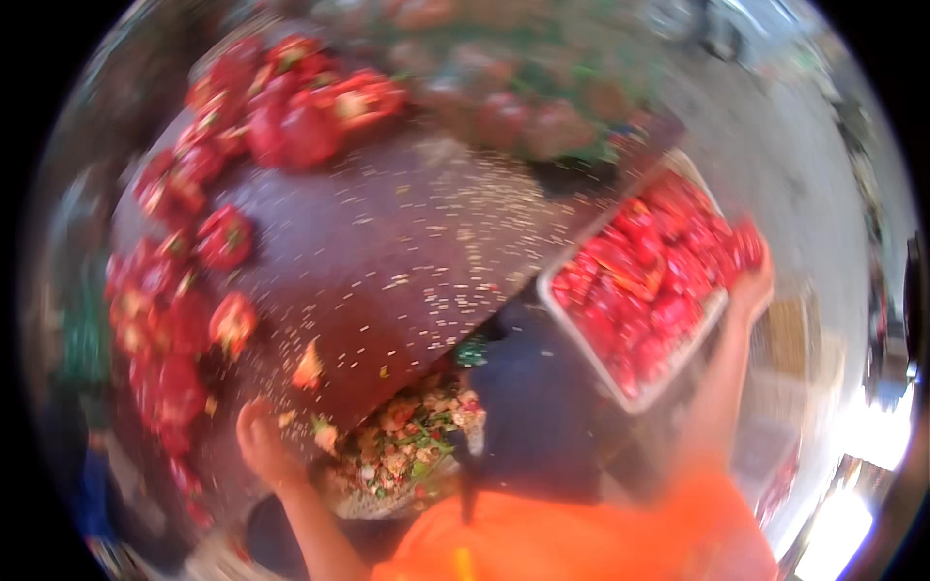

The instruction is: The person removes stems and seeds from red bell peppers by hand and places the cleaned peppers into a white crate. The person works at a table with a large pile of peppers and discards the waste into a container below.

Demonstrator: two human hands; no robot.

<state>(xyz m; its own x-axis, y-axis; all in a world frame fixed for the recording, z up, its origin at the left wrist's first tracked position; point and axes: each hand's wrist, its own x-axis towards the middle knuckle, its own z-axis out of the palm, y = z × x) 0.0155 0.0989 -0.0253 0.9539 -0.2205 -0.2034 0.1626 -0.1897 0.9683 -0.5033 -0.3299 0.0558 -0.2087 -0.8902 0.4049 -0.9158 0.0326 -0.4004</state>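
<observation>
My right hand (pixel 754 287) is at the right rim of a pale rectangular tray (pixel 585 363), its fingers around a red bell pepper piece (pixel 745 247). Cut red pepper pieces (pixel 647 269) fill the tray, which stands beside the table edge. Blurred, my left hand (pixel 267 444) is over the near left part of the brown table (pixel 327 232). No object shows in it, and its finger posture is unclear. Close by lie a pepper core (pixel 308 367) and a smaller core scrap (pixel 325 436). Whole red bell peppers (pixel 298 131) are heaped along the far and left sides.
Pale seeds (pixel 472 218) are scattered across the tabletop. Below its near edge, a container holds pepper cores and green stems (pixel 407 443). A green mesh sack with red peppers (pixel 530 123) is at the far side. A cardboard box (pixel 792 330) stands at right.
</observation>
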